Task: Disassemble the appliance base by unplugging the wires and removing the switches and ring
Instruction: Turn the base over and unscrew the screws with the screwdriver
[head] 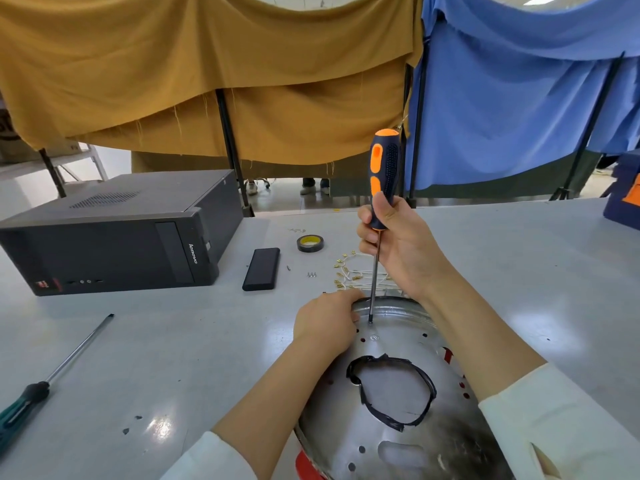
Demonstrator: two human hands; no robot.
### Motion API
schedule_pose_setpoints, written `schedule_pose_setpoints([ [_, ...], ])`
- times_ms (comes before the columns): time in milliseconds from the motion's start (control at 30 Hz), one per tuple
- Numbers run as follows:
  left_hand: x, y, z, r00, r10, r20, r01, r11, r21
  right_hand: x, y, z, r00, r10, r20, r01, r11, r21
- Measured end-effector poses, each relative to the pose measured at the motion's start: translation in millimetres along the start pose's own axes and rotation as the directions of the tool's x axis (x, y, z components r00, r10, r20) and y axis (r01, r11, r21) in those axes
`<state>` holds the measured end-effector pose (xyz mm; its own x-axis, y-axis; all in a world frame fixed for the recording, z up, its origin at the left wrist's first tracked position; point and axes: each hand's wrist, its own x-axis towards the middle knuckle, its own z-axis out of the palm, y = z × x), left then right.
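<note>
Bare metal of the appliance base [398, 441] is steadied at its far rim by the left hand [327, 322], fingers curled over the edge. The screwdriver [381, 188] is gripped by the right hand [398, 244], its shaft near upright, tip set just beside the left hand's fingers.

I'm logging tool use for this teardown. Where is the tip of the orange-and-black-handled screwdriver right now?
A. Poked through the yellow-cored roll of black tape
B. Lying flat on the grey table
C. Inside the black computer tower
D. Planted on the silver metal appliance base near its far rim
D: the right hand holds the orange-and-black-handled screwdriver upright, its tip on the silver metal appliance base beside the left hand.
</note>
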<state>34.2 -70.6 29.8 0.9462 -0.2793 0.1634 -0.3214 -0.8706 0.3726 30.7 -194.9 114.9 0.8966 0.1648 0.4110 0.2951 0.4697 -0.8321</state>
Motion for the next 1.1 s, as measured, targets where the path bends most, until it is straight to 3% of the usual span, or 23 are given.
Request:
schedule_pose_setpoints([
  [800, -2, 1, -2, 1.0, 0.006, -0.005, -0.006, 1.0, 0.008, 0, 9, -3, 0.996, -0.033, -0.085, 0.031, 0.999, -0.033],
  [1100, -1, 0, -1, 1.0, 0.009, -0.006, -0.009, 0.999, 0.034, 1, 12, -4, 1.0, -0.004, 0.004, 0.004, 0.999, -0.047],
])
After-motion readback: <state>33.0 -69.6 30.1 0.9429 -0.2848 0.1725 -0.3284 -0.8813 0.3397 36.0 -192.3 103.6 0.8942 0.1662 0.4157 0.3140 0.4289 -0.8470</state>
